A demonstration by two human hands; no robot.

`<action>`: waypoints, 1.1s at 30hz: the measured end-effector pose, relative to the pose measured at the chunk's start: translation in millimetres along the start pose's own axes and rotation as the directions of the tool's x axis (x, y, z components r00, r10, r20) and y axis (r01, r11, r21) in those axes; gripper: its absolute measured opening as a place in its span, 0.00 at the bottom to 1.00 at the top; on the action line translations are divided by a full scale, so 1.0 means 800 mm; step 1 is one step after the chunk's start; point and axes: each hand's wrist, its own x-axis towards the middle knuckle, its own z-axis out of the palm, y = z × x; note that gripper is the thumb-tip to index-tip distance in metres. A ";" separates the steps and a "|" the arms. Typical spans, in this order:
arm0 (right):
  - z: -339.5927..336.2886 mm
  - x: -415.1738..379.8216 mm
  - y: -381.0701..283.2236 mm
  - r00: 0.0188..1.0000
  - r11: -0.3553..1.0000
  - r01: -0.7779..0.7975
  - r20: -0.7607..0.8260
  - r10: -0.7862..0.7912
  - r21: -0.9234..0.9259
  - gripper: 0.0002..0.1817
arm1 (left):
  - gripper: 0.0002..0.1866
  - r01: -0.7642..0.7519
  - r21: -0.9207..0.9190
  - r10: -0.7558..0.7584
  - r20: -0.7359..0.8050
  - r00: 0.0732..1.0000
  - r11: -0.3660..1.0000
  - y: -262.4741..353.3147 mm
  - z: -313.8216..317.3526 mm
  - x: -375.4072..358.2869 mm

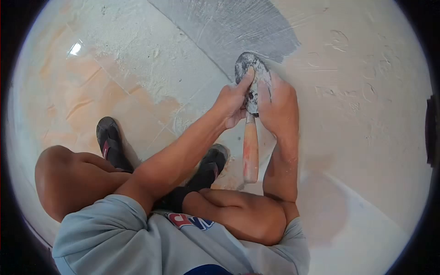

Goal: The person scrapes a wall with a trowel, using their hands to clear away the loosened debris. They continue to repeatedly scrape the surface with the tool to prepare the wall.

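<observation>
My left hand (235,101) and right hand (277,104) both clasp the trowel (250,151) by its dirty blade, between dusty floor tiles (149,112) and a pale surface (362,133) with a grey patch (233,27) at upper centre.

trowel blade (248,58) part-hidden by hands (279,105) | gray patch (224,27) cut at top | shirt (107,224) cut at bottom

Orange-red smears on pale wooden handle (250,153)
</observation>
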 end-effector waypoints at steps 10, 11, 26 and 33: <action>0.013 0.002 0.005 0.999 0.999 0.037 -0.026 -0.036 0.002 0.15 | 0.36 -0.052 -0.008 0.052 0.012 0.999 0.999 0.018 -0.014 -0.002; 0.015 0.001 0.005 0.998 0.998 0.055 -0.039 -0.054 0.016 0.15 | 0.36 -0.038 0.004 0.038 0.005 0.999 0.999 0.013 -0.008 -0.005; -0.034 -0.024 -0.012 0.998 0.993 -0.055 -0.032 0.059 0.108 0.15 | 0.34 0.004 -0.036 -0.002 0.039 0.999 0.999 0.002 0.027 -0.024; -0.060 -0.044 -0.020 0.990 0.955 -0.015 -0.130 0.056 0.296 0.13 | 0.33 -0.018 0.033 0.017 0.055 0.998 0.999 0.005 0.059 -0.051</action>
